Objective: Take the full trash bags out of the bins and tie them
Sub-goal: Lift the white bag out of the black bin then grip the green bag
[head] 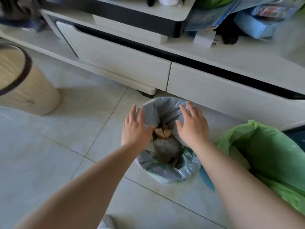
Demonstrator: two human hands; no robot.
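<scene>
A small round bin lined with a pale grey-blue trash bag (166, 172) stands on the tiled floor in front of the cabinet. Brown scraps and crumpled paper (162, 133) fill it. My left hand (137, 128) rests on the bag's left rim, fingers spread. My right hand (192, 125) lies flat on the bag's right rim, fingers apart. Neither hand has closed around the plastic. To the right stands a second bin with a green trash bag (270, 151), its top open and folded over the rim.
A low white TV cabinet with drawers (125, 63) runs behind the bins. A beige cylindrical stool or bin with a dark rim (29, 91) stands at the left. Blue packages and bags (257, 22) are piled on the cabinet at the top right.
</scene>
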